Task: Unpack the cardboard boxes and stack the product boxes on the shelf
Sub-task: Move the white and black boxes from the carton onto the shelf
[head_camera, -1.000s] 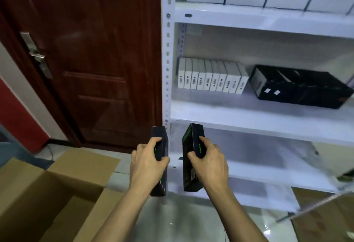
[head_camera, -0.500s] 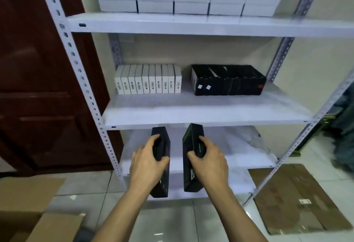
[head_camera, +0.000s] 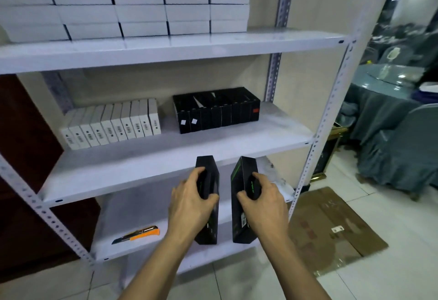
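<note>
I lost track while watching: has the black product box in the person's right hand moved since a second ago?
Yes. The black product box in the right hand has moved rightward along the white metal shelf, from near its left post to below the row of black boxes.

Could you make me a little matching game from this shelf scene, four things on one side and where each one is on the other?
Things:
1. white boxes standing in a row
2. utility knife
3. flattened cardboard
4. two black boxes

Places:
A. on the floor right of the shelf
B. held in the hands, one each
C. left part of the middle shelf
D. on the lower shelf

Pairs: 1-C, 2-D, 3-A, 4-B
</note>
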